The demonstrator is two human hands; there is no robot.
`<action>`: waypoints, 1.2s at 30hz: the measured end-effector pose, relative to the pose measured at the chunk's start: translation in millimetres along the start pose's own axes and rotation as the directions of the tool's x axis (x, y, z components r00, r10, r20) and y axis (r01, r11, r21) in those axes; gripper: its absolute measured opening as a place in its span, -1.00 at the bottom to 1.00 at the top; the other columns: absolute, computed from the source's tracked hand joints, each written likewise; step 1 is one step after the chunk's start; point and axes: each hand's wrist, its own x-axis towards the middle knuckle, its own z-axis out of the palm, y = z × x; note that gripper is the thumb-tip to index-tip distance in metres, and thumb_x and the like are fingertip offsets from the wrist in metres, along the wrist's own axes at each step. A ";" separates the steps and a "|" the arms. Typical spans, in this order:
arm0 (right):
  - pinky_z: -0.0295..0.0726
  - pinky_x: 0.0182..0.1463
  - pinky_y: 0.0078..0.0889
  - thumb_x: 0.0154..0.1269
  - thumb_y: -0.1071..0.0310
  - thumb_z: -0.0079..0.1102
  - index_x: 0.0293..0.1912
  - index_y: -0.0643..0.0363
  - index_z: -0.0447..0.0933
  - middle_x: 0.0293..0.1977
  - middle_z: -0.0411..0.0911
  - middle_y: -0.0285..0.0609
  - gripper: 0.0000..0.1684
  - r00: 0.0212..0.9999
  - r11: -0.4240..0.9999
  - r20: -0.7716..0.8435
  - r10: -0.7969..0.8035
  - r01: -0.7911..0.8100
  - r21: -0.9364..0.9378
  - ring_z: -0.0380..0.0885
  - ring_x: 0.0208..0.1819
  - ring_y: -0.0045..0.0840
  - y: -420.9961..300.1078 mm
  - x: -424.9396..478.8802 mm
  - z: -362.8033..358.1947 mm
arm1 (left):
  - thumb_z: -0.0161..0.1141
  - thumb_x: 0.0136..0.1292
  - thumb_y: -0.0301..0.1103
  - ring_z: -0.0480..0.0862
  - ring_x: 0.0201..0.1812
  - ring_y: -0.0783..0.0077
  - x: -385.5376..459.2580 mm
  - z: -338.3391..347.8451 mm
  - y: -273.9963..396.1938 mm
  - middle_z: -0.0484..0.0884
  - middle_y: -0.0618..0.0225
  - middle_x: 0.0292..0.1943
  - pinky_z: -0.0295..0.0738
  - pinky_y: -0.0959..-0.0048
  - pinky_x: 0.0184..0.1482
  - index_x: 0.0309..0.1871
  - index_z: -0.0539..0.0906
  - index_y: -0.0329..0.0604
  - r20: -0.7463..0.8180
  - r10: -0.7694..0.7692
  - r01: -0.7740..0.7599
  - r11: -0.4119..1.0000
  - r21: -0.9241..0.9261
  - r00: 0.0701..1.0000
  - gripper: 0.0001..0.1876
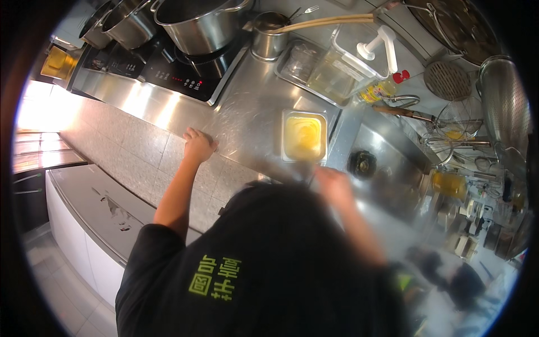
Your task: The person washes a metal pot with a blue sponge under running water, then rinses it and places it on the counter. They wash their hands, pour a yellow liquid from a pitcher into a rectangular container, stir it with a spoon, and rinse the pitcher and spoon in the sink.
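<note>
My left hand rests at the front edge of the stainless steel counter, fingers spread and holding nothing. A rectangular metal pan stands on the counter to its right, with a yellow liquid inside that shows curved ripples. Close to the pan's near right corner is my right hand, blurred and partly bent. A dark blur lies between its fingers and the pan; whether the hand holds something cannot be made out. My black shirt fills the lower middle.
Steel pots stand on induction hobs at back left. Behind the pan, a metal tray bears a clear container with a pump. A sink lies to the right, beside strainers and whisks. A white-sided cabinet stands at left.
</note>
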 end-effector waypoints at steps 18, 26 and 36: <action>0.63 -0.35 -0.25 0.18 0.42 0.12 -0.15 0.19 0.58 -0.40 0.64 -0.14 -0.78 0.981 0.987 -0.115 0.157 -0.159 -0.015 0.63 -0.44 -0.26 37.2 27.6 20.6 | 0.18 0.18 0.10 0.02 0.36 -0.50 -0.9 -1.1 0.6 -0.04 -0.47 0.36 0.31 0.01 0.27 0.32 0.09 -0.68 0.010 -0.023 0.023 0.999 -0.036 1.000 -0.04; 0.60 -0.41 -0.28 0.19 0.37 0.16 -0.18 0.22 0.58 -0.50 0.60 -0.12 -0.79 0.996 0.991 -0.010 0.092 -0.092 -0.093 0.61 -0.49 -0.30 23.4 -0.8 7.5 | 0.17 0.19 0.11 0.01 0.36 -0.50 -1.1 -7.5 6.0 -0.04 -0.47 0.36 0.29 0.02 0.28 0.32 0.08 -0.68 0.041 -0.027 0.028 0.999 -0.027 0.999 -0.03; 0.57 -0.41 -0.27 0.22 0.34 0.12 -0.09 0.18 0.55 -0.49 0.60 -0.13 -0.74 0.997 0.999 0.074 -0.012 0.015 -0.032 0.61 -0.44 -0.29 -0.8 6.5 -2.9 | 0.16 0.17 0.14 0.01 0.37 -0.48 2.7 -6.0 3.8 -0.06 -0.46 0.37 0.27 0.05 0.30 0.32 0.06 -0.68 0.075 -0.042 0.042 0.999 -0.007 0.996 0.00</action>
